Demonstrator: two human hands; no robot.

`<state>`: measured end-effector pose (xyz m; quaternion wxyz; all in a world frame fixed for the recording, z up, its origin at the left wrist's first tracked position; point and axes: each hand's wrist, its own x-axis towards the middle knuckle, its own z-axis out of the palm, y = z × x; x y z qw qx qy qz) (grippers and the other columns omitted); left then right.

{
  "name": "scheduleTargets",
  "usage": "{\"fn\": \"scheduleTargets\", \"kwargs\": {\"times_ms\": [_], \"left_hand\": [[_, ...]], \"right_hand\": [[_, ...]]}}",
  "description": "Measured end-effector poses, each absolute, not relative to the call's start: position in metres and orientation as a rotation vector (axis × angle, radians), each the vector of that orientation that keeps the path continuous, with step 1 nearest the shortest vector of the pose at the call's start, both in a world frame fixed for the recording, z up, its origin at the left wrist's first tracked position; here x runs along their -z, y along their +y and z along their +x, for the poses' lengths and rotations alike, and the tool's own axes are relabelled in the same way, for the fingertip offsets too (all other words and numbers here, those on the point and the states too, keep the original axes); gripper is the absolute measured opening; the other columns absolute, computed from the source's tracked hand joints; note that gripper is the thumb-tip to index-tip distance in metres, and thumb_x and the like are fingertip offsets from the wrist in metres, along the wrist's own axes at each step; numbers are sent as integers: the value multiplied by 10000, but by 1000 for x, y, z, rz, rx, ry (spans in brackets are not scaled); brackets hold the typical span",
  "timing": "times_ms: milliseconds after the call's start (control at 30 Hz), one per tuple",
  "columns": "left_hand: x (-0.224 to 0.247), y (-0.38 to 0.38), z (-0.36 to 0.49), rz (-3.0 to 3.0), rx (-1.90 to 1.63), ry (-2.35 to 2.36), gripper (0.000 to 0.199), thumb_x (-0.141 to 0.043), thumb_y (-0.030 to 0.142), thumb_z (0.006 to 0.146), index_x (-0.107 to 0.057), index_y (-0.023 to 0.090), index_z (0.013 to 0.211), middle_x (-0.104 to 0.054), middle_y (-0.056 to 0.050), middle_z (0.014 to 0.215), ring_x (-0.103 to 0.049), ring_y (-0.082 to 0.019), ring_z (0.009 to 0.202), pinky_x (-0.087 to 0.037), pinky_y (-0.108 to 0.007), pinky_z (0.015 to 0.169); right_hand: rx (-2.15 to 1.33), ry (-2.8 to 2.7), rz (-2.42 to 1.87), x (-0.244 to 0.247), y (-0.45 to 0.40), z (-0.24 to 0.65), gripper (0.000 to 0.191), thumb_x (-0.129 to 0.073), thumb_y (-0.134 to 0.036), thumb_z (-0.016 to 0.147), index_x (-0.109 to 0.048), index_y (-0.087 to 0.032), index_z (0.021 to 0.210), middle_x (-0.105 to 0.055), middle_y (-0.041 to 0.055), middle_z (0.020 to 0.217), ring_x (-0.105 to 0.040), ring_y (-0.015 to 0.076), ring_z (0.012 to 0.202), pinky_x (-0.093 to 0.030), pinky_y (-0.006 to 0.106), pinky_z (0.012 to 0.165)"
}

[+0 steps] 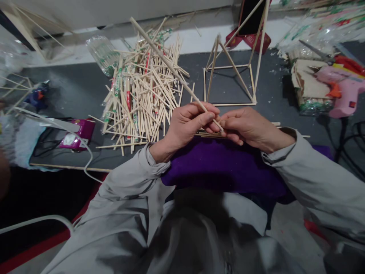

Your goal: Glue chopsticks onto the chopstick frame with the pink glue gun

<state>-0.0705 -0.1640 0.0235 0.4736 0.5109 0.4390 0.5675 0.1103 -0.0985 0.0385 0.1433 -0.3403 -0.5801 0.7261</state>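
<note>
While both hands (188, 122) grip its near end, the wooden stick (172, 70) slants forward and left.

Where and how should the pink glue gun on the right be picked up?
Take the pink glue gun by its handle, probably right-handed, from the near side. The handle points toward the wearer, while the nozzle points left, away from that grip. The orange trigger sits at the handle's left. Avoid the nozzle; it may be hot.
</note>
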Motion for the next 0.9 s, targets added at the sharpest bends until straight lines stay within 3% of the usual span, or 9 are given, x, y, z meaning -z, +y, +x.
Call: {"fn": "scheduleTargets", "kwargs": {"times_ms": [167,300,433,633,900], "left_hand": [[-23,-161,-74,1178,-1381,1077,334,-765,444,870,-733,162,1045,-750,-46,853,-748,-147,671,-611,-218,598],[-24,-159,-75,1180,-1368,1072,323,-764,430,873,-734,154,1038,-749,-43,841,-731,-125,663,-600,-200,599],[-22,-159,-74,1206,-1310,1075,321,-756,427,878,-729,152,1041,-750,-40,818,-718,-116,650,-593,-192,599],[-18,-161,-75,1254,-1216,1008,312,-743,385,888,-726,140,1081,-757,-52,837,-715,-126,638,-598,-210,603],[-24,-164,-75,1300,-1200,999,320,-752,371,884,-743,129,1093,-740,-44,809,-701,-119,637,-593,-207,612]], "right_hand": [[-2183,-1605,-915,-37,-93,113,188,-686,-318,839,-719,-167,732,-618,39,650,-489,86,471,-351,220,365],[-2114,-1777,-888,-38,-94,115,261,-616,-390,913,-688,-183,770,-589,11,632,-496,85,481,-361,208,379],[-2000,-1960,-909,-39,-98,114,246,-582,-327,925,-649,-179,742,-560,-15,594,-452,60,435,-315,193,363],[-1881,-2209,-914,-38,-98,115,226,-523,-293,918,-680,-179,801,-576,-30,545,-487,75,390,-353,202,374],[-1397,-2395,-946,-39,-106,108,271,-523,-207,888,-603,-171,631,-501,-65,432,-465,54,355,-328,194,431]]}}
